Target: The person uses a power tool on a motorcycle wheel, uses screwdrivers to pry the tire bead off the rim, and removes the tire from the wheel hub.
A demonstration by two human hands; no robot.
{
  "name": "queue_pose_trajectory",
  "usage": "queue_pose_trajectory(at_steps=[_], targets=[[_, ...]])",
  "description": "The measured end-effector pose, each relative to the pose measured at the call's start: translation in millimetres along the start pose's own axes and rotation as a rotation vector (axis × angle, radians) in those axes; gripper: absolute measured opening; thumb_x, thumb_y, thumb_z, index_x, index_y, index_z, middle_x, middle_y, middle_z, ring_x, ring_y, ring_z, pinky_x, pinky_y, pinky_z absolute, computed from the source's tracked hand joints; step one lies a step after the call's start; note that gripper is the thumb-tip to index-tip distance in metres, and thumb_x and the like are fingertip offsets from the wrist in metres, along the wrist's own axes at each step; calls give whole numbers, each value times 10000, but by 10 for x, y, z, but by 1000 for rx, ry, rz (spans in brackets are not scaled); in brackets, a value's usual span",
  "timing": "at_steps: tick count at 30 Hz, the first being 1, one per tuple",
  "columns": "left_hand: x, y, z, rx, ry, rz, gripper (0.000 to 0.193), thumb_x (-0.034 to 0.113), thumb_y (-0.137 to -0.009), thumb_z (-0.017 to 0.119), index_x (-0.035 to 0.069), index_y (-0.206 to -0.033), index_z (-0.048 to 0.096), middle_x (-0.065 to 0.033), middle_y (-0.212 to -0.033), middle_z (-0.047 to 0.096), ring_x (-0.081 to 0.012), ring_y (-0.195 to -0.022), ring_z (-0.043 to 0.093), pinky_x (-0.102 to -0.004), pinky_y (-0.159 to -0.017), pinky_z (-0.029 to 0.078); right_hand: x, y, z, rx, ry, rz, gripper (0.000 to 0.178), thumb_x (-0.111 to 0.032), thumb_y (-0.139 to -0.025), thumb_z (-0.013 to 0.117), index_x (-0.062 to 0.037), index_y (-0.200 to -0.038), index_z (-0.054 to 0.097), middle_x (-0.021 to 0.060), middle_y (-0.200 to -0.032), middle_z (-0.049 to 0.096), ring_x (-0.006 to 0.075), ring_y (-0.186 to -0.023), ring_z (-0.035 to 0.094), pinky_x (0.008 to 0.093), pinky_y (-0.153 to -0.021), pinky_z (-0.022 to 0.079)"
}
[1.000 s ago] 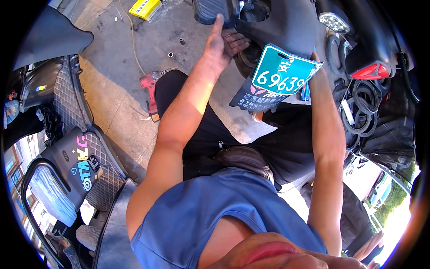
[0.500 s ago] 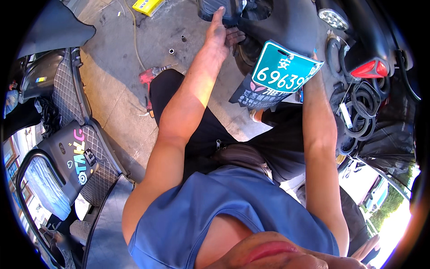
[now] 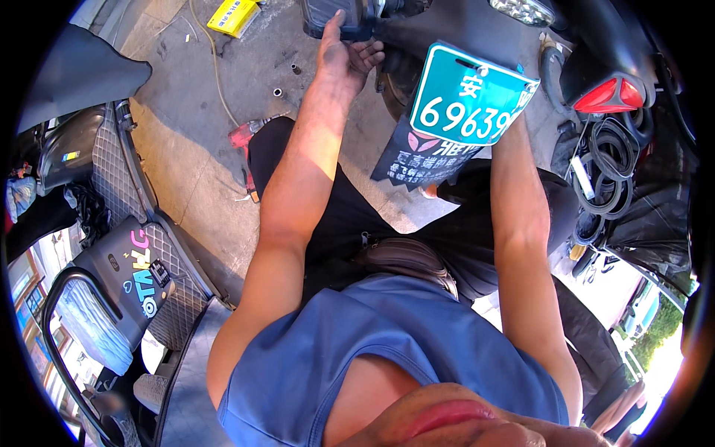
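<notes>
My left hand (image 3: 345, 61) is at the edge of a black plastic housing (image 3: 337, 21) on a scooter, palm partly turned up. Its thumb points up against the housing and the other fingers stretch apart to the right. A green licence plate (image 3: 460, 112) with white characters hangs at the scooter's rear, slightly tilted. Below it hangs a dark, printed mud flap (image 3: 406, 160). My right forearm (image 3: 515, 182) reaches up behind the plate, which hides the right hand and its fingers.
A red power drill (image 3: 242, 138) lies on the floor beside my left knee. Two sockets (image 3: 278, 92) and a yellow box (image 3: 234, 16) lie farther off. At right are black rubber loops (image 3: 607, 160) and another vehicle's red tail light (image 3: 611, 97). A quilted seat (image 3: 112, 160) stands at left.
The view has shifted, so the plate and housing appear a little farther left and higher. My left hand stays at the housing, its fingers showing more spread. My right hand remains hidden.
</notes>
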State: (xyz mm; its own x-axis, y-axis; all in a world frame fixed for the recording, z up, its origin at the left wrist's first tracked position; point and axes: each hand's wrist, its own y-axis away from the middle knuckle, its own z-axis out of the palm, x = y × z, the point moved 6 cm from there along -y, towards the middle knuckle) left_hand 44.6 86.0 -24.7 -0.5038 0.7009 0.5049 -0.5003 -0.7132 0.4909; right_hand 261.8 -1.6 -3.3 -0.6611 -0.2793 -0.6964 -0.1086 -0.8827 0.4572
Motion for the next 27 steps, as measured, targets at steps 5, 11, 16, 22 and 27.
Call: queue_pose_trajectory(at_steps=[5,11,16,22,27], targets=[[5,24,9,-36,25,-37,627,556,-1012,516,-37,-1208,572,-178,-982,705,-289,-899,700,-414,-843,581,-132,375,-254,93,105,-68,411,-355,-995,584,-29,-1242,621,214,-1148,723,362,-1023,731,499,-845,606],[3,-183,-56,-178,242,-61,675,540,-960,607,-38,-1303,544,-202,-1230,663,-356,-1111,663,-474,-992,534,-443,727,-546,219,314,-201,403,-350,-988,589,-34,-1235,619,211,-1137,725,364,-1025,728,500,-847,601],[59,-105,70,-403,244,-93,713,532,-842,792,0,-1275,594,-171,-1266,672,-321,-1130,669,-477,-993,537,-768,926,-753,318,572,-311,396,-347,-982,593,-38,-1229,616,208,-1129,726,365,-1026,726,500,-850,596],[118,144,-50,-138,-45,-4,538,390,-996,604,-67,-1273,535,-270,-1227,660,-418,-1127,673,-526,-992,545,-974,940,-836,398,873,-389,389,-343,-975,598,-43,-1222,613,205,-1119,728,367,-1028,724,501,-852,590],[163,98,-177,-152,-54,66,411,259,-981,642,-57,-1231,561,-218,-1087,705,-371,-990,728,-483,-890,606,-1008,834,-796,427,1069,-444,382,-339,-969,602,-47,-1216,611,203,-1110,730,368,-1029,721,501,-854,586]])
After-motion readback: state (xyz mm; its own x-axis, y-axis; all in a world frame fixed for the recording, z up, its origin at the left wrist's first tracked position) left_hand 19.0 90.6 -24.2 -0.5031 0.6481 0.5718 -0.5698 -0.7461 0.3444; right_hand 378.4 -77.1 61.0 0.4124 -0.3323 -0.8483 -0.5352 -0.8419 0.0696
